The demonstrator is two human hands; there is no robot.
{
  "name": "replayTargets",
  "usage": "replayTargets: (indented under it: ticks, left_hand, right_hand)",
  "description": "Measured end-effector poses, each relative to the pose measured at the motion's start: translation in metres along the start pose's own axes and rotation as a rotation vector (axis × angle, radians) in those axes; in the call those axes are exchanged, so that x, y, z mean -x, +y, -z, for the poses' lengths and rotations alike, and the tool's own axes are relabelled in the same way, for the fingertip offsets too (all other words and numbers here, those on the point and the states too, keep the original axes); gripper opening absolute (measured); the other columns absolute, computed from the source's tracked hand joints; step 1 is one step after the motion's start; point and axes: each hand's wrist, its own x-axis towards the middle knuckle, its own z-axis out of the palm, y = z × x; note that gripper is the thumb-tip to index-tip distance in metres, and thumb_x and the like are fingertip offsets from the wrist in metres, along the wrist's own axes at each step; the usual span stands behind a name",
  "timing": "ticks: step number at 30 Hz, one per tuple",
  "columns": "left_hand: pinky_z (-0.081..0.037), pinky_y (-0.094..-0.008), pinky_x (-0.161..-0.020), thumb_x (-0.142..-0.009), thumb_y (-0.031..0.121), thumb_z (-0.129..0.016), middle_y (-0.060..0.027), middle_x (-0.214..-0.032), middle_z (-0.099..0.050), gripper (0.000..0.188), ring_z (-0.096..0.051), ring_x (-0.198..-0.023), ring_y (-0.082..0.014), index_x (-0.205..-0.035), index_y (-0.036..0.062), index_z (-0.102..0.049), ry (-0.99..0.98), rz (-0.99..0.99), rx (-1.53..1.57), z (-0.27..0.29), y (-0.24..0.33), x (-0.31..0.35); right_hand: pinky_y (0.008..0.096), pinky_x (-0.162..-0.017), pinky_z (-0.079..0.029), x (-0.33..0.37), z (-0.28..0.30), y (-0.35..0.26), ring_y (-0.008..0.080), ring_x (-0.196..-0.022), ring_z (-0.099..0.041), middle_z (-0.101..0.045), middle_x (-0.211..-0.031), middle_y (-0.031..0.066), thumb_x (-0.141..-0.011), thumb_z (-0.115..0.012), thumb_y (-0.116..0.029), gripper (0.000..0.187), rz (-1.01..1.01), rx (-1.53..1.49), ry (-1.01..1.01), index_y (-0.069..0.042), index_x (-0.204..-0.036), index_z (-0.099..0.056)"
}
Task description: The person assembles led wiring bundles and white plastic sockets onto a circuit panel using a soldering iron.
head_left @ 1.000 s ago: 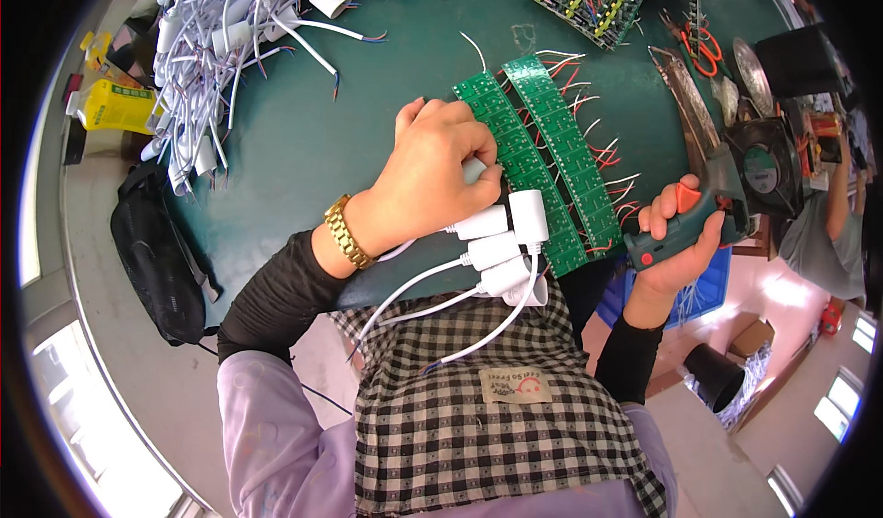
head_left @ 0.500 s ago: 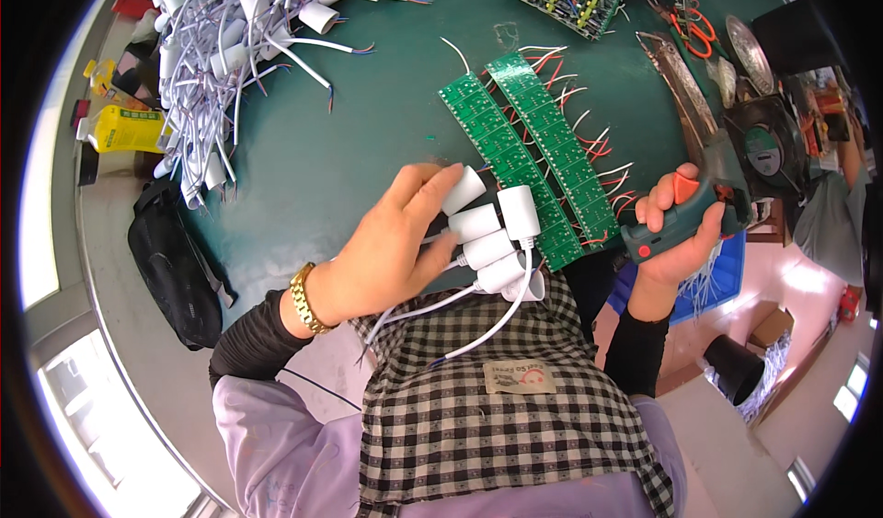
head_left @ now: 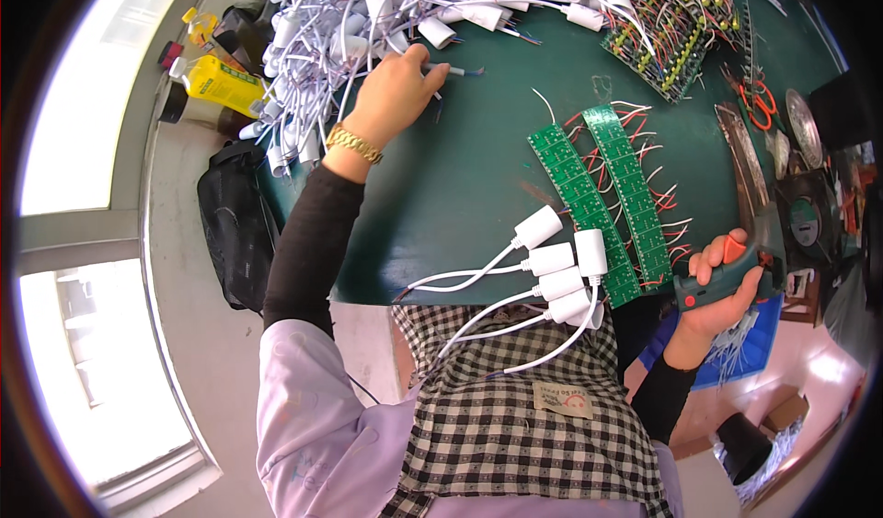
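My left hand [head_left: 395, 95], with a gold watch at its wrist, is at the near edge of a heap of white lamp holders [head_left: 368, 7] with cables. Its thumb and index finger close around a white cable [head_left: 457, 71], whose stripped end sticks out to the right; the other fingers are partly hidden. My right hand [head_left: 722, 283] grips a dark green pistol-grip power tool [head_left: 713, 283] with an orange trigger, beside the table's right edge. Between my hands, several white lamp holders [head_left: 556, 259] with cables lie by the near table edge, touching two green circuit board strips [head_left: 593, 210].
A stack of wired circuit boards [head_left: 671, 35] lies at the far right, near orange-handled scissors [head_left: 762, 104]. A black bag [head_left: 237, 228] and a yellow bottle [head_left: 219, 84] stand at the left. A blue bin [head_left: 745, 343] is below my right hand.
My left hand has moved from the lamp holders by the boards, away to the far left heap, and closed on a cable there. My right hand still holds the tool. The whole view has shifted.
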Motion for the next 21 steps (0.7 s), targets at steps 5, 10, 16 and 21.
replayTargets:
  ticks: [5, 10, 16, 21]
  left_hand:
    - [-0.044, -0.0323, -0.054, -0.081, 0.008, -0.062, -0.0123, -0.067, -0.054, 0.012, -0.054, -0.057, -0.0231, -0.074, 0.0001, -0.057, 0.313, -0.214, 0.278, 0.018, 0.021, 0.014]
    - [-0.043, -0.0300, -0.059, -0.072, 0.000, -0.066, -0.0108, -0.084, -0.060, 0.020, -0.056, -0.069, -0.0212, -0.063, 0.0020, -0.048, -0.213, -0.401, 0.422, 0.061, 0.008, 0.074]
    - [-0.045, -0.0348, -0.079, -0.076, 0.007, -0.066, -0.0138, -0.110, -0.059, 0.016, -0.058, -0.091, -0.0261, -0.081, 0.0031, -0.052, -0.419, -0.289, 0.411, 0.080, -0.006, 0.081]
    - [-0.045, -0.0336, -0.080, -0.089, 0.013, -0.058, -0.0129, -0.104, -0.058, 0.025, -0.058, -0.091, -0.0246, -0.111, 0.0026, -0.052, -0.246, -0.075, 0.416, 0.045, 0.039, 0.072]
  right_hand:
    - [0.0265, -0.058, -0.040, 0.004, 0.001, 0.001, 0.0117, -0.057, -0.047, -0.051, -0.082, 0.0078, -0.093, -0.042, -0.048, 0.052, 0.039, 0.025, 0.018, -0.002, -0.118, -0.045]
    - [0.0266, -0.058, -0.040, 0.002, 0.000, 0.000, 0.0118, -0.057, -0.048, -0.051, -0.082, 0.0082, -0.093, -0.043, -0.046, 0.051, 0.036, 0.016, -0.018, -0.002, -0.118, -0.044]
    - [0.0268, -0.058, -0.040, 0.000, 0.001, 0.000, 0.0125, -0.058, -0.049, -0.052, -0.082, 0.0087, -0.093, -0.045, -0.044, 0.050, 0.023, 0.000, -0.025, -0.001, -0.118, -0.044]
    - [0.0275, -0.058, -0.041, 0.002, 0.002, 0.003, 0.0128, -0.058, -0.049, -0.053, -0.083, 0.0090, -0.093, -0.044, -0.044, 0.049, 0.042, -0.011, -0.026, -0.001, -0.117, -0.045]
